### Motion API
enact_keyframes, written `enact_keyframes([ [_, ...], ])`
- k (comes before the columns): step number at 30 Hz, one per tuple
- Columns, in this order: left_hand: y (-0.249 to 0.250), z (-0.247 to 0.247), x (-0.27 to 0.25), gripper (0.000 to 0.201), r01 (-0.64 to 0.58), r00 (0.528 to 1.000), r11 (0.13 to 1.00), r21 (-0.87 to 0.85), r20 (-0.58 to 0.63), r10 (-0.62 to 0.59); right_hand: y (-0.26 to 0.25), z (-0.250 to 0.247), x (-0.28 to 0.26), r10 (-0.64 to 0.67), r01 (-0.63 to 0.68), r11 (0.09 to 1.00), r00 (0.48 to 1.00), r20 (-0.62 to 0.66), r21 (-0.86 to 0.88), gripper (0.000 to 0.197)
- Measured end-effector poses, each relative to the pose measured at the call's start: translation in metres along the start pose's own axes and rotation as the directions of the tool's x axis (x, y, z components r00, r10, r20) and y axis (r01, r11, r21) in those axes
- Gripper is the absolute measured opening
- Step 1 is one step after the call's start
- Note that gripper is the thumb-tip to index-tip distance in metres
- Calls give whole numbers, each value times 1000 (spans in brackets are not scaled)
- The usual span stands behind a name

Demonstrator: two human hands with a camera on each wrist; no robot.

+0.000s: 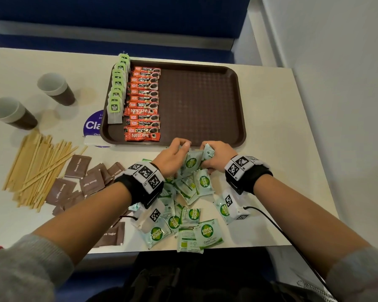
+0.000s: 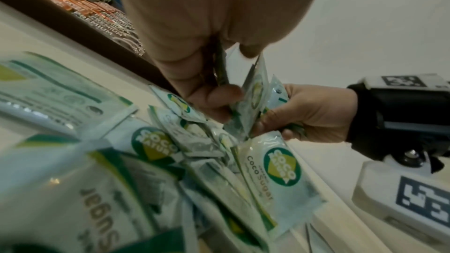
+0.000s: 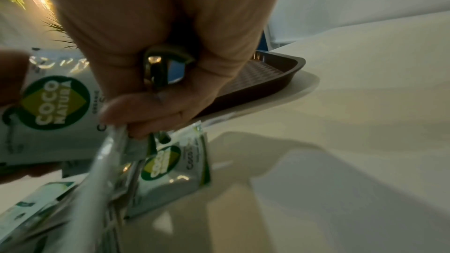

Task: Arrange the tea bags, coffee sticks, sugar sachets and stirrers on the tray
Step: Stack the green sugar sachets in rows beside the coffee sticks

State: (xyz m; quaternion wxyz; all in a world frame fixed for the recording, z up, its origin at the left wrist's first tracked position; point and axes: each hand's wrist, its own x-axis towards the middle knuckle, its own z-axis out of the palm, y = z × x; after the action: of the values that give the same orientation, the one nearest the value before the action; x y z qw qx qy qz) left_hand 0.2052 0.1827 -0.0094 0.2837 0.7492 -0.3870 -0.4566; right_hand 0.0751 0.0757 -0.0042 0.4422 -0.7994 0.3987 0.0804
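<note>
A brown tray (image 1: pixel 201 99) holds a column of green tea bags (image 1: pixel 117 92) at its left edge and a column of red coffee sticks (image 1: pixel 143 104) beside them. Its right half is bare. Just in front of the tray, my left hand (image 1: pixel 172 156) and right hand (image 1: pixel 216 156) both grip a bunch of white-and-green coco sugar sachets (image 1: pixel 193 161) held upright above a loose pile (image 1: pixel 188 216). The left wrist view shows my left hand (image 2: pixel 209 93) pinching sachets (image 2: pixel 253 93). My right hand (image 3: pixel 155 91) curls round sachets (image 3: pixel 58 103).
Wooden stirrers (image 1: pixel 37 168) lie in a heap at the left, with brown sugar sachets (image 1: pixel 83 177) scattered beside them. Two paper cups (image 1: pixel 55 88) (image 1: pixel 10 113) stand at the far left. A wall (image 1: pixel 336 62) borders the table on the right.
</note>
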Motion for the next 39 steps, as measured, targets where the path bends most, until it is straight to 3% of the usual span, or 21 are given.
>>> enact_keyframes([
  [5, 5, -1, -3, 61, 11, 996, 995, -97, 93, -2, -14, -4, 6, 0, 0, 1000, 999, -34, 3, 21],
  [10, 1, 2, 6, 69, 3, 986, 990, -138, 168, 21, -33, 0, 11, -22, 23, 1000, 998, -62, 6, 17],
  [15, -1, 0, 13, 56, 7, 997, 1000, -8, 74, -6, -37, 0, 13, -23, 24, 999, 999, -43, 28, 20],
  [19, -4, -4, 21, 44, 94, 995, 969, -227, 55, -84, -29, -4, 14, -25, 35, 997, 989, -146, 69, 18],
  [21, 1, -4, 24, 42, 157, 985, 886, -436, -1, -175, -30, -8, 13, -29, 63, 987, 973, -228, 146, 17],
  [23, 8, -5, 25, 38, 194, 974, 750, -632, 32, -225, -34, -7, 11, -47, 99, 971, 971, -233, 218, 14],
  [26, 23, -6, 19, 41, 262, 965, 490, -831, 226, -132, -43, 2, 8, -58, 108, 951, 983, -175, 288, 13],
  [29, 31, -6, 20, 49, 282, 957, 358, -890, 288, -40, -48, 3, 5, -72, 99, 987, 977, -198, 127, 26],
  [32, 34, -2, 19, 34, 226, 973, 380, -897, 225, -47, -46, -4, -1, -143, 132, 989, 963, -230, -61, 31],
  [36, 33, 5, 21, 26, 206, 978, 467, -860, 188, -85, -34, -2, -2, -165, 141, 984, 950, -265, -107, 37],
  [39, 35, 13, 22, 34, 193, 981, 570, -799, 152, -119, -21, -2, -5, -169, 175, 985, 953, -251, 4, 41],
])
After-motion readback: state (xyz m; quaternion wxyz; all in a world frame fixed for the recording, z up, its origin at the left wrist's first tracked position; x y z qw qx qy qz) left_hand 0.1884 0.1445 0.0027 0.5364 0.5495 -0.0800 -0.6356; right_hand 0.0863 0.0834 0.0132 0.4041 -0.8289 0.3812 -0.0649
